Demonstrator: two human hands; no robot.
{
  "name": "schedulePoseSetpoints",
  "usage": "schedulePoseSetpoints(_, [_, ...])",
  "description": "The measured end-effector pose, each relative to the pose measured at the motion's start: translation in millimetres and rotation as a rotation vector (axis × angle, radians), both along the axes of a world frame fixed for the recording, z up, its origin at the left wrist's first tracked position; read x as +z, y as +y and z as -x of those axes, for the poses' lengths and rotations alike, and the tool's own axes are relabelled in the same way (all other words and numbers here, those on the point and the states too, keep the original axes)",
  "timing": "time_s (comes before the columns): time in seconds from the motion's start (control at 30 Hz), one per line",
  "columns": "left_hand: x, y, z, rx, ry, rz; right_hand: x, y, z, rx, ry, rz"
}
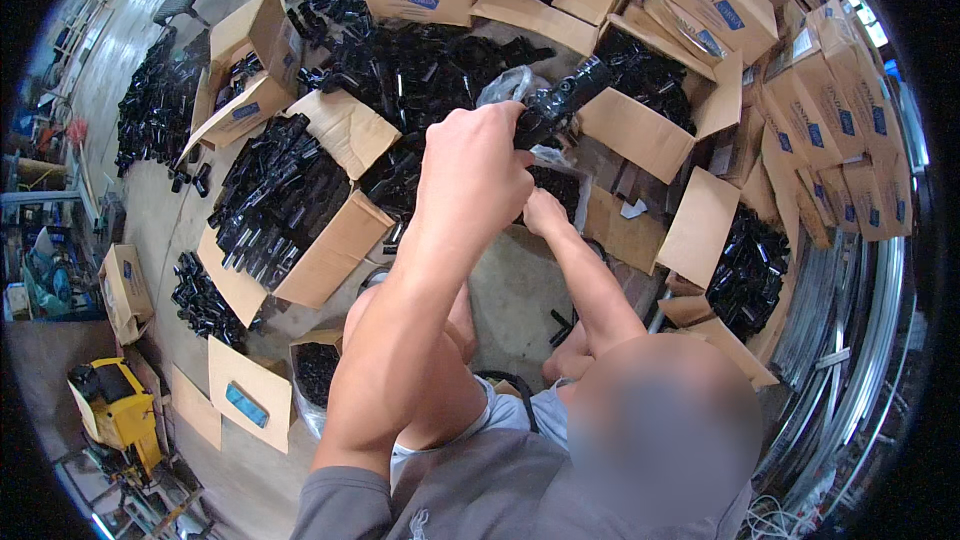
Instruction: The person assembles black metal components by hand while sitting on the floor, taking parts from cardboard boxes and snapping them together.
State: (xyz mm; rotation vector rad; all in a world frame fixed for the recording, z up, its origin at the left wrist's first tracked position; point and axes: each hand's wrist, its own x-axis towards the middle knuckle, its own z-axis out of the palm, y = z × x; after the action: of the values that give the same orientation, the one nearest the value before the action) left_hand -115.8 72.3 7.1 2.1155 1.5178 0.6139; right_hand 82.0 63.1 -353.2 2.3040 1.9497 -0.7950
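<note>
My left hand (475,165) is raised in front of me, its fingers closed round a black tubular plastic fitting (568,98) that points up and to the right. Lower and just to its right, my right hand (545,212) reaches to the near side of a plastic-lined box (586,202) of dark parts. Its fingertips are hidden, so what they touch cannot be made out. Clear plastic film (506,86) shows behind the held fitting. A large heap of black fittings (425,65) lies beyond my hands.
Open cartons of black parts stand at the left (285,205), far right (640,75) and right (745,275). Closed cartons (825,115) are stacked at the right above long metal tubes (850,340). A blue phone (247,404) rests on a carton flap near a yellow machine (120,405).
</note>
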Motion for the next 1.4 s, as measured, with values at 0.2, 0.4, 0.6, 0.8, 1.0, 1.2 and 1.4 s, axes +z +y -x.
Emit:
schedulePoseSetpoints(0.2, [-3,-3,1,-0.029,0.001,-0.040,53,20,-29,-0.099,0.337,-0.340])
schedulePoseSetpoints(0.4, [-12,-11,-10,-0.103,0.043,-0.057,250,11,-76,-0.444,1.061,-0.146])
schedulePoseSetpoints(0.6, [-22,-29,-35,-0.297,0.184,0.029,365,-78,-44,-0.262,0.854,-0.689])
schedulePoseSetpoints(0.8, [-39,-54,-51,-0.380,0.124,-0.095,348,-87,-38,0.286,0.387,-0.811])
schedulePoseSetpoints(1.0, [-36,-60,-61,-0.411,0.115,-0.105,333,-89,-44,0.422,0.283,-0.812])
schedulePoseSetpoints(1.2, [-32,-60,-62,-0.414,0.122,-0.032,327,-89,-44,0.423,0.211,-0.830])
schedulePoseSetpoints(1.4, [-31,-63,-62,-0.401,0.128,-0.069,327,-89,-44,0.455,0.164,-0.821])
